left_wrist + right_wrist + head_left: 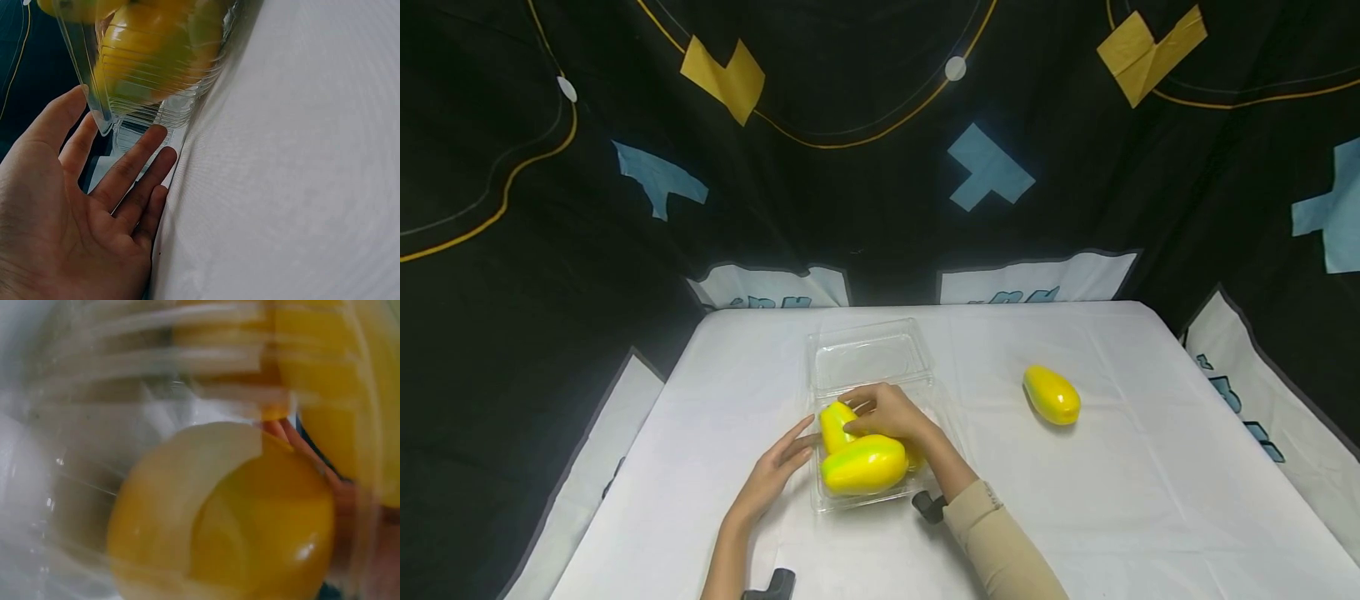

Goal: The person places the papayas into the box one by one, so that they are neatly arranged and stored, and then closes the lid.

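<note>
A clear plastic clamshell box (875,500) lies with its lid laid back, several yellow papayas inside. The front papaya (865,465) lies across the box, its greenish end to the left. Behind it, another papaya (833,427) is gripped by my right hand (891,412), fingers and thumb curled at its right side. Part of a further papaya (915,457) shows under the right wrist. My left hand (775,467) reaches the box's left side, fingers spread. In the left wrist view its fingertips (157,132) are right at the ribbed box wall. Through the plastic, the right wrist view shows a rounded papaya (269,519).
A single papaya (1052,395) lies on the white table (1112,500) to the right of the box. The transparent lid (871,350) extends toward the back. Dark cloth (850,217) with taped shapes hangs behind the table.
</note>
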The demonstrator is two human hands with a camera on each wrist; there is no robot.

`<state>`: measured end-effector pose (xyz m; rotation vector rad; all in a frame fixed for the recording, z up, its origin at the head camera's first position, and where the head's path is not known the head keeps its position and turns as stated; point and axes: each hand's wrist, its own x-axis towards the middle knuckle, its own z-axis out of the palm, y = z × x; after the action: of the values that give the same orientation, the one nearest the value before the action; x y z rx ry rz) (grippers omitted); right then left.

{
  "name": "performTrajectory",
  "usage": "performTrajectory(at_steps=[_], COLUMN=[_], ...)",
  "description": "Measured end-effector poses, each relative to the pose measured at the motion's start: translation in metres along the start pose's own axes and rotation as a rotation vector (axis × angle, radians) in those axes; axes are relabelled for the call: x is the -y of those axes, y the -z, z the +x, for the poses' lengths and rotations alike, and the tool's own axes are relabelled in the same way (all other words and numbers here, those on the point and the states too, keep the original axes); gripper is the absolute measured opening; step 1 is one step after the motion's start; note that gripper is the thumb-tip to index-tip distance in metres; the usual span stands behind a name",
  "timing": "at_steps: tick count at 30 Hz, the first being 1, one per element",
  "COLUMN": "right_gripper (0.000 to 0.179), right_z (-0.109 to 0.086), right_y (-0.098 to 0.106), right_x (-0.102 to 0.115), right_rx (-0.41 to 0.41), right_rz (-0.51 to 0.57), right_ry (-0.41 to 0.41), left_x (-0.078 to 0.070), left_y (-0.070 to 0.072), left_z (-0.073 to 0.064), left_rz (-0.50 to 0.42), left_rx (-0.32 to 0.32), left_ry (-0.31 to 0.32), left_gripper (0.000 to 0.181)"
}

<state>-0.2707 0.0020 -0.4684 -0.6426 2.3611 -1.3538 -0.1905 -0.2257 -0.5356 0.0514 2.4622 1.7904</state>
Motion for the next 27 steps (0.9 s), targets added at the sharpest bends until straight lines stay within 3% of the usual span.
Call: performTrajectory(at_steps=[17,22,24,27], right_gripper=[0.046,0.049,0.05,0.051], right_z=[0.001,-0.008,-0.013,-0.014], right_y=[0.001,0.004,0.006,0.006], right_x=[-0.003,0.012,0.02,0.021], right_rx=[0.028,0.038,0.044,0.048], right_rz=[0.105,0.166,0.177,0.163], right_ry=[0.164,0.201,0.206,0.214], left_x=[0.0,-0.025,-0.027,-0.01], left_y=[0.001,0.002,0.002,0.002], left_z=[0.001,-0.008,-0.009,-0.002], left_rz=[0.005,0.003,-0.005,-0.011], left_rx=[0.003,0.034,0.046,0.034], left_ry=[-0.002,0.016,0.015,0.008], left_gripper=[0.048,0.051,0.051,0.051])
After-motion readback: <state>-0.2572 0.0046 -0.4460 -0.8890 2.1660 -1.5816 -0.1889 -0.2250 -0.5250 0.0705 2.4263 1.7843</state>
